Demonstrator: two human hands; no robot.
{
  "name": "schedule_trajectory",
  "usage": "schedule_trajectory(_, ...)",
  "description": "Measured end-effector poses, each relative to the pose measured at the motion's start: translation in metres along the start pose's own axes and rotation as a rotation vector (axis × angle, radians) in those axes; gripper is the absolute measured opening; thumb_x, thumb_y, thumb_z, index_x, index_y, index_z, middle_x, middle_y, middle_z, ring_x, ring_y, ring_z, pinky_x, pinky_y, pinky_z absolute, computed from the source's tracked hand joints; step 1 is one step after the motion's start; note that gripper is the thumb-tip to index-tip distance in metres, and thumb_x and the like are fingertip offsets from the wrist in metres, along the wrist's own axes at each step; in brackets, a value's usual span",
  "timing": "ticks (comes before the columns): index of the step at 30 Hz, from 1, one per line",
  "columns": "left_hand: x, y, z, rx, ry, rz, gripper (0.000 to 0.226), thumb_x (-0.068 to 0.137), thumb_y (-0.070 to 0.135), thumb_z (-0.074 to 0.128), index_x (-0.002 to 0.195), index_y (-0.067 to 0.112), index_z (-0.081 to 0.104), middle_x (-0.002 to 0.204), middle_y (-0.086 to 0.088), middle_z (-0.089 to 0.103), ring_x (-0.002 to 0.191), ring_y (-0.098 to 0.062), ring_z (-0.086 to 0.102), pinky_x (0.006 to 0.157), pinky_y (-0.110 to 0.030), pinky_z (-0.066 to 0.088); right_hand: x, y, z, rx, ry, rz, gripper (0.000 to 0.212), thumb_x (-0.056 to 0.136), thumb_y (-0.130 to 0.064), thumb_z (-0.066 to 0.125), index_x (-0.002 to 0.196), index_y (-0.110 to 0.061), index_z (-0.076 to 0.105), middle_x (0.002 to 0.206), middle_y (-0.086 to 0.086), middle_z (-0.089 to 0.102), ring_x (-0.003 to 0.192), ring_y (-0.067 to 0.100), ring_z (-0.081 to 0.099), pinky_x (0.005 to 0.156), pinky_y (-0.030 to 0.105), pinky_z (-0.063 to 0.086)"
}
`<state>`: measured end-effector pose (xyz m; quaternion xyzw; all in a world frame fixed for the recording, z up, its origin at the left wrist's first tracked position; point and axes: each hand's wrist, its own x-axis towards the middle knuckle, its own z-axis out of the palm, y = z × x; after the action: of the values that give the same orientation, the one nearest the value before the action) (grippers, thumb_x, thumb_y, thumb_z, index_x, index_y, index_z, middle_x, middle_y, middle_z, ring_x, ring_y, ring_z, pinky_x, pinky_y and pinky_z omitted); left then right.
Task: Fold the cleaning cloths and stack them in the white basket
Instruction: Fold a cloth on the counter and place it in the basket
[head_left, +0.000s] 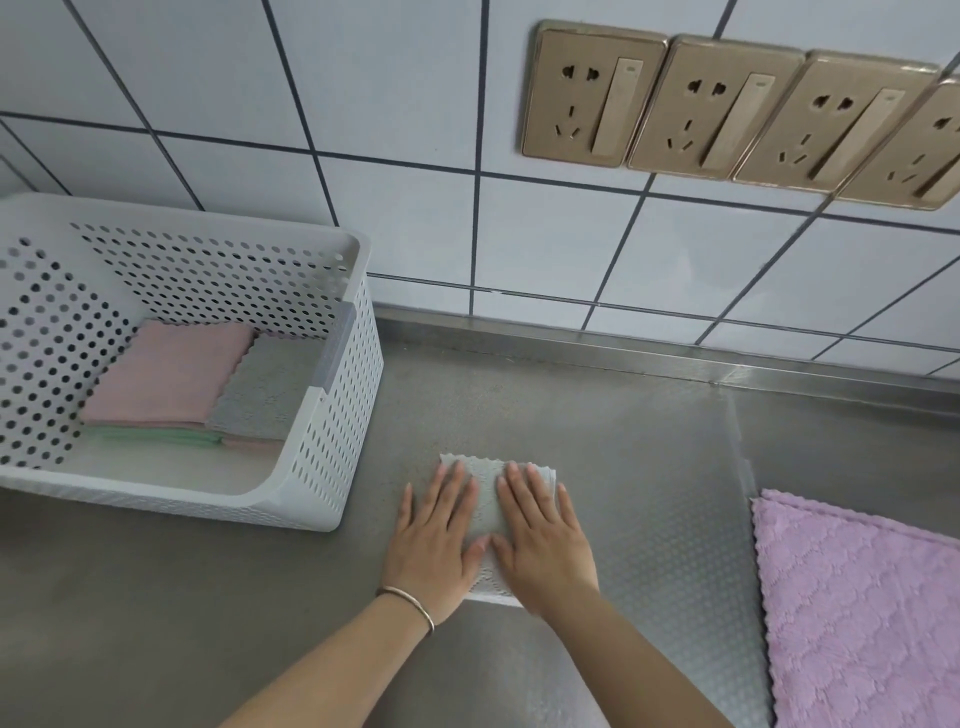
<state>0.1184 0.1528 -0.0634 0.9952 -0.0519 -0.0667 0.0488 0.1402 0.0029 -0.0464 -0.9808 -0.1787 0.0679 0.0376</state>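
Note:
A small folded pale grey-green cloth (487, 512) lies on the steel counter in front of me. My left hand (434, 540) and my right hand (543, 540) press flat on it side by side, fingers straight, covering most of it. The white perforated basket (332, 415) stands at the left against the wall. Inside it lie folded cloths: a pink one (171, 374) on top of a green one (156, 435), and a grey one (270, 387) on top of another pink one. An unfolded purple cloth (857, 608) lies spread at the right edge of the counter.
A textured silvery mat (670, 493) covers the counter under and right of my hands, partly beneath the purple cloth. The tiled wall behind carries a row of gold sockets (727, 109). A raised steel lip (649, 358) runs along the back of the counter.

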Motion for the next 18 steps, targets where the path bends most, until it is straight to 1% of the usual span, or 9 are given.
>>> schedule_trajectory(2,0.001,-0.002,0.002,-0.006,-0.021,-0.007,0.066,0.086,0.052,0.029,0.141,0.016,0.030,0.151,-0.004,0.031,0.142,-0.017,0.007,0.111,-0.041,0.003,0.000,0.002,0.003,0.002,-0.021,0.008,0.065,0.087,-0.047,0.032,0.139,-0.009,0.035,0.147,0.001,0.034,0.144,0.017,0.001,0.109,0.039,0.008)
schedule_trajectory(5,0.004,-0.003,0.005,-0.025,0.016,0.004,0.067,0.085,0.053,0.030,0.141,0.017,0.029,0.151,-0.004,0.030,0.141,-0.016,0.007,0.111,-0.040,0.003,-0.001,0.003,0.008,-0.007,-0.029,0.017,0.059,0.095,-0.048,0.020,0.142,-0.012,0.028,0.149,0.001,0.033,0.141,0.016,0.007,0.110,0.039,0.009)
schedule_trajectory(8,0.007,-0.004,0.006,-0.044,-0.001,0.012,0.068,0.084,0.054,0.028,0.141,0.017,0.031,0.150,-0.003,0.031,0.141,-0.014,0.006,0.113,-0.046,0.013,0.001,0.006,0.014,0.028,-0.030,0.012,0.062,0.091,-0.049,0.028,0.141,-0.013,0.029,0.149,0.000,0.032,0.141,0.017,0.010,0.109,0.037,0.009)
schedule_trajectory(10,0.009,-0.006,0.000,-0.017,-0.033,0.037,0.074,0.083,0.058,0.016,0.146,0.018,0.017,0.156,-0.002,0.013,0.143,-0.012,-0.005,0.116,-0.049,0.011,0.002,0.005,0.011,0.037,-0.028,0.025,0.064,0.087,-0.049,0.033,0.140,-0.013,0.034,0.147,0.000,0.037,0.140,0.018,0.020,0.110,0.036,0.009)
schedule_trajectory(12,0.008,-0.008,-0.009,-0.105,-0.090,0.032,0.079,0.078,0.058,0.007,0.148,0.022,0.007,0.156,0.001,-0.006,0.143,-0.012,-0.009,0.116,-0.043,0.007,0.005,0.006,0.001,0.041,-0.004,-0.020,0.062,0.090,-0.044,0.035,0.144,-0.015,0.030,0.152,-0.004,0.024,0.142,0.017,0.021,0.116,0.033,0.008)
schedule_trajectory(14,-0.001,-0.009,-0.015,-0.216,0.091,-0.093,0.065,0.078,0.048,0.030,0.135,0.021,0.041,0.150,-0.007,0.030,0.134,-0.022,0.031,0.107,-0.040,0.033,0.006,0.008,-0.010,0.156,-0.074,-0.023,0.055,0.091,-0.030,0.040,0.144,-0.017,0.032,0.155,-0.005,0.018,0.142,0.018,0.021,0.115,0.034,0.015)
schedule_trajectory(15,-0.007,-0.010,-0.014,-0.256,0.211,-0.202,0.050,0.075,0.041,0.046,0.119,0.020,0.054,0.134,-0.008,0.048,0.118,-0.026,0.047,0.095,-0.039,0.044,0.001,0.007,-0.014,0.213,-0.014,0.026,0.050,0.085,-0.022,0.045,0.134,-0.016,0.046,0.148,0.001,0.036,0.133,0.025,0.038,0.107,0.038,0.031)
schedule_trajectory(16,-0.012,-0.009,-0.012,-0.298,0.286,-0.338,0.038,0.072,0.037,0.057,0.105,0.018,0.060,0.120,-0.008,0.055,0.104,-0.029,0.053,0.086,-0.038,0.047,-0.004,0.006,-0.018,0.247,0.095,0.135,0.043,0.078,-0.017,0.049,0.120,-0.014,0.057,0.130,0.005,0.053,0.114,0.030,0.053,0.092,0.039,0.044)
schedule_trajectory(18,-0.019,-0.005,-0.013,-0.387,0.274,-0.574,0.031,0.071,0.040,0.063,0.090,0.015,0.064,0.107,-0.009,0.055,0.096,-0.031,0.052,0.080,-0.038,0.047,-0.013,0.005,-0.022,0.463,0.193,0.426,0.037,0.078,-0.011,0.054,0.114,-0.011,0.058,0.109,0.006,0.058,0.098,0.028,0.056,0.079,0.036,0.047)
